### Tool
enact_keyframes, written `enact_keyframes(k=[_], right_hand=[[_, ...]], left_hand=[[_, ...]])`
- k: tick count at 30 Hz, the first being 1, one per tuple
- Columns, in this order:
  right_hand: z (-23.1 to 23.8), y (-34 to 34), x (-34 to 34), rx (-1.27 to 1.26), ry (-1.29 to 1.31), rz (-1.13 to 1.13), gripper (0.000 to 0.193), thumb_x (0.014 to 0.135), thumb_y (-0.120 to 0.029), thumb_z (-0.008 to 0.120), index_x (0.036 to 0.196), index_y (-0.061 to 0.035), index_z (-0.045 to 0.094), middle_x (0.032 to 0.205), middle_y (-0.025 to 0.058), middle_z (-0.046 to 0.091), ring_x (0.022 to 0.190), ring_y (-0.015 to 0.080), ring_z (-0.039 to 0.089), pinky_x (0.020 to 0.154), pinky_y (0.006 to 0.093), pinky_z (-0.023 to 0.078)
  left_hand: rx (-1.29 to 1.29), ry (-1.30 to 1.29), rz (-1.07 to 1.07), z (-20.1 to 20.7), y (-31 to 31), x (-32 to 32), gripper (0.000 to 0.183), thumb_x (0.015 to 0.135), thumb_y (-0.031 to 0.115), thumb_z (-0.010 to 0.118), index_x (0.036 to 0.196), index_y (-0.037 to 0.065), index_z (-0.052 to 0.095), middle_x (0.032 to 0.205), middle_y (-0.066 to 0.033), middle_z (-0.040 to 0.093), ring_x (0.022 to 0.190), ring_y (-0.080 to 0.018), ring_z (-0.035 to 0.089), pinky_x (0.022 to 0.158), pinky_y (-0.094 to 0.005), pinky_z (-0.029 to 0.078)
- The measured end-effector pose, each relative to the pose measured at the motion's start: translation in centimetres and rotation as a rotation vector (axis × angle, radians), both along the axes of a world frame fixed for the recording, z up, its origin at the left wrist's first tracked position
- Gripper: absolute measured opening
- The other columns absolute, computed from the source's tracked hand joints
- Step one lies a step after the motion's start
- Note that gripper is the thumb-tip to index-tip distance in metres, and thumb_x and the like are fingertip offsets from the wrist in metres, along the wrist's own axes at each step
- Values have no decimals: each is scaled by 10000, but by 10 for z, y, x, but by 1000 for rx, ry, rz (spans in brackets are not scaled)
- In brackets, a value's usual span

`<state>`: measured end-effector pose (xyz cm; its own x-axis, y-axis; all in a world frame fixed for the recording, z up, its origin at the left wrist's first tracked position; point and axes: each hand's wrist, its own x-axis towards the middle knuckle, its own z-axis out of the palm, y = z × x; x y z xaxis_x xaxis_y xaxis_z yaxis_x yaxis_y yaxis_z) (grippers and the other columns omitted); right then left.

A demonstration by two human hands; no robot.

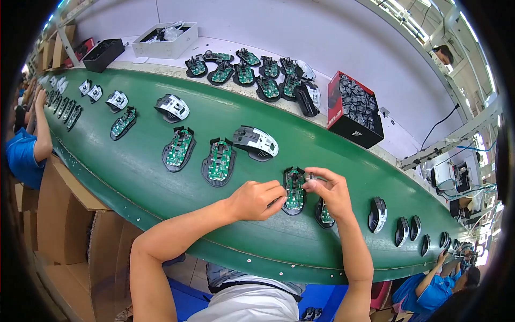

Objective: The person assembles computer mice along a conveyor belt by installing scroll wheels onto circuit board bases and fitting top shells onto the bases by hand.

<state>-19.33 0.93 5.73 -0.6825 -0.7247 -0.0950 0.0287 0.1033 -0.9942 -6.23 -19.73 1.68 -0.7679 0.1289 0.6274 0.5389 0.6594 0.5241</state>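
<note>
The wide, smooth conveyor belt is uniformly green. The flat, oval mouse base between the hands is black and carries a green circuit board spotted with black and pale components. The curved plastic mouse shell combines white with black panels and dark cut-outs. The square carton of small parts has red and black sides; its contents are dark grey to black. The open rectangular tray is white. Corrugated cardboard boxes are brown. The worker's shirt is white.
</note>
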Motion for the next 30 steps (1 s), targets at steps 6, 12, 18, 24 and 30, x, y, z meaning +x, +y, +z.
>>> enact_keyframes(k=[6, 12, 18, 24, 30], right_hand=[[-5, -16, 0, 53, 496, -160, 349, 872, -44, 734, 1206, 18, 650, 940, 65, 642, 801, 146, 660, 751, 284, 558], [-10, -24, 3, 285, 1042, -29, 367, 815, -140, 787, 1157, -53, 688, 974, 112, 618, 781, 257, 651, 697, 376, 542], [-6, -36, 3, 342, 1119, 33, 364, 809, -136, 781, 1146, -36, 686, 979, 113, 623, 861, 293, 643, 752, 395, 540], [-13, -21, -1, 287, 1241, -6, 324, 814, -147, 775, 1116, -55, 702, 983, 112, 646, 892, 292, 638, 773, 399, 528], [-18, -18, 6, 224, 1185, -8, 347, 778, -137, 800, 1105, -61, 712, 1011, 103, 649, 906, 282, 641, 783, 387, 532]], left_hand=[[19, -8, -8, 2, -3, 2, 50, 844, 74, 683, 857, 50, 642, 756, -58, 618, 575, -234, 619, 499, -337, 511], [25, -23, -15, 2, -3, 5, 47, 846, 75, 682, 851, 50, 643, 753, -60, 619, 569, -235, 617, 492, -335, 509], [34, -12, -12, 5, -6, 6, 49, 850, 79, 682, 842, 52, 642, 749, -60, 616, 558, -238, 610, 488, -338, 505], [54, -3, -15, 6, -9, 8, 52, 848, 83, 686, 836, 55, 644, 752, -58, 616, 550, -237, 606, 482, -337, 502], [53, 1, -13, 5, -13, 9, 57, 851, 91, 688, 839, 57, 643, 759, -54, 618, 549, -232, 607, 472, -329, 495]])
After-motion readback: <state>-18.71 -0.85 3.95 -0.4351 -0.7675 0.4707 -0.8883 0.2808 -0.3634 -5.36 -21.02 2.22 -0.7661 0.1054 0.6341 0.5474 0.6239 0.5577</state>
